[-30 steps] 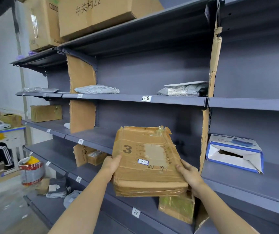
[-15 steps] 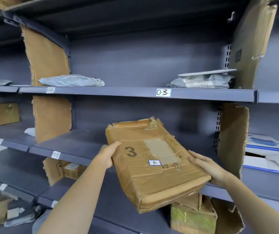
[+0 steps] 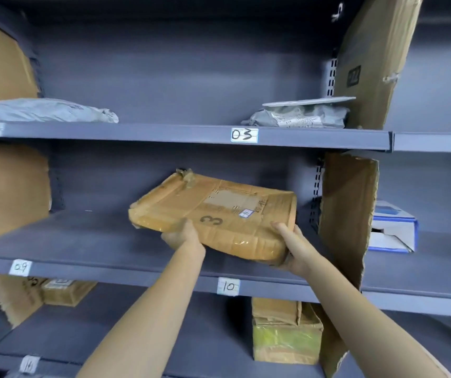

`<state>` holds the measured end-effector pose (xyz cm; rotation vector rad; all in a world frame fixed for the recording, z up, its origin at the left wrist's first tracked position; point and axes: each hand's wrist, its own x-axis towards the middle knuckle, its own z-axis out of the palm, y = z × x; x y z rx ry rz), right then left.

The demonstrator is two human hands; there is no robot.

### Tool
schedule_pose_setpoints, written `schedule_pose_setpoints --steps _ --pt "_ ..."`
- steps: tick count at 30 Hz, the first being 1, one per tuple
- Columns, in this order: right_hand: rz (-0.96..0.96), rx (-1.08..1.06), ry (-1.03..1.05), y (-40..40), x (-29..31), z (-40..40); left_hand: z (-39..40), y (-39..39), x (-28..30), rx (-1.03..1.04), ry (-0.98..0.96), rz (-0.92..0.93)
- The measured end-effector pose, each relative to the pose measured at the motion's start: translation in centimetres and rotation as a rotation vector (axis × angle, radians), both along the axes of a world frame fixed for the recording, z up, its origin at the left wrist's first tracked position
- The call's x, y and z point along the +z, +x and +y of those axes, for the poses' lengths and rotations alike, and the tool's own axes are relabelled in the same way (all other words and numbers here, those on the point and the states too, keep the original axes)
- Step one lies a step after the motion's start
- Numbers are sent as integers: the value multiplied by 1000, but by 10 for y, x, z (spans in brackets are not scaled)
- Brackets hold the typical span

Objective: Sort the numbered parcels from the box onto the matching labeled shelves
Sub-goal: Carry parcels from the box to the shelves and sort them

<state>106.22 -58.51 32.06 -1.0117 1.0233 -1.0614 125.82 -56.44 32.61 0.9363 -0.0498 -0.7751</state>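
Observation:
A flat brown cardboard parcel (image 3: 219,211) marked "3" is held level in front of the shelf bay tagged "10" (image 3: 228,286). My left hand (image 3: 182,236) grips its near left edge from below. My right hand (image 3: 291,248) grips its near right corner, thumb on top. Above it runs the shelf with the label "03" (image 3: 244,135), where a grey bagged parcel (image 3: 300,114) lies at the right end.
Cardboard dividers (image 3: 345,214) stand upright at the bay's right side and at the left (image 3: 6,189). A grey bag (image 3: 41,110) lies on the upper shelf, left. A blue-white box (image 3: 390,227) sits right; taped boxes (image 3: 284,331) sit on the lower shelf.
The view moved closer to the shelves. Both hands turned the parcel from tilted toward me to nearly flat and carried it forward, over the shelf tagged "10".

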Motion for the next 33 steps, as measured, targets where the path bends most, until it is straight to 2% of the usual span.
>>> schedule_pose_setpoints --steps 3,8,10,13,16,22,24,33 --pt "-79 -82 23 -18 3 0 1 -16 -4 -29 -46 34" --pt "-85 -114 93 -54 9 0 4 9 -4 173 91 -133" --pt "-95 -140 93 -59 10 -2 -4 34 -8 110 159 -289" --pt "-95 -265 43 -57 7 -14 -11 57 -11 -117 249 -553" --pt "-46 -370 -23 -48 1 -23 -13 65 -14 -150 350 -810" --pt "107 -479 -51 -42 -23 -42 -22 77 -25 -258 517 -1096" --pt "126 -502 -50 -44 -28 -48 -26 75 -25 -275 522 -1145" --pt "271 -533 -129 -46 -28 -75 -42 69 -46 -325 535 -1127"
